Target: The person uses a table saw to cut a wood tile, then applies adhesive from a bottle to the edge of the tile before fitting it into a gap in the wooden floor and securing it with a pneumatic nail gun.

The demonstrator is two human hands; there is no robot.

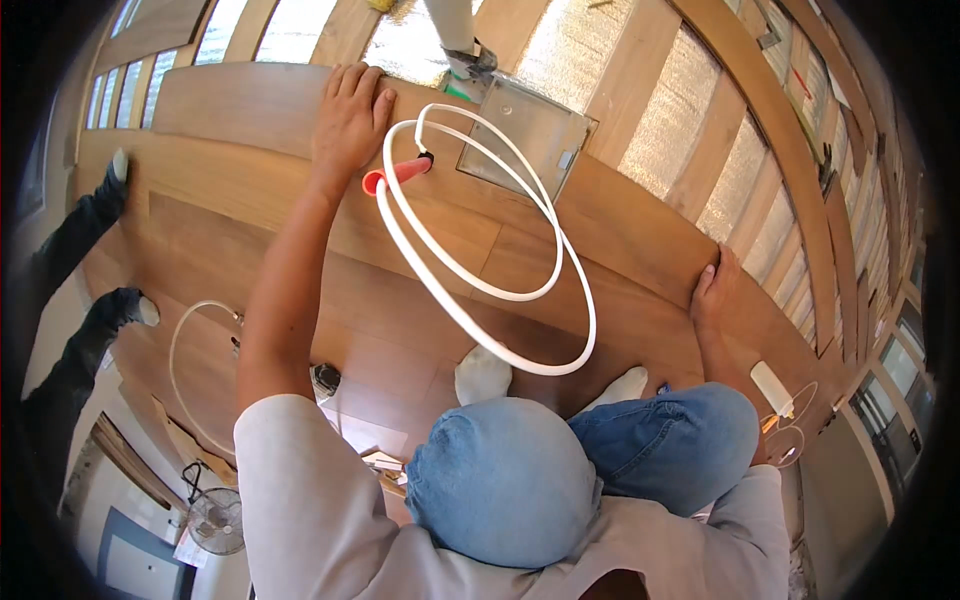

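A long brown wooden floorboard [612, 218] lies across in front of me, fitted around a square metal floor box [525, 135]. My left hand [350, 118] grips its far edge left of the box, fingers curled over it. Farther right, my right hand [712, 288] holds the same edge, thumb on top and fingers partly hidden beyond it. Between my hands, a looped white cable [590, 310] rises over the boards from a short red tube [404, 174], which sits beside my left wrist.
Wooden battens [640, 85] with silvery foil between them stretch beyond the floorboard. A pale post [450, 25] stands behind the floor box. At left are another person's legs [75, 230]. A fan [216, 520] stands at lower left, and a white power strip [772, 388] lies right of my knee.
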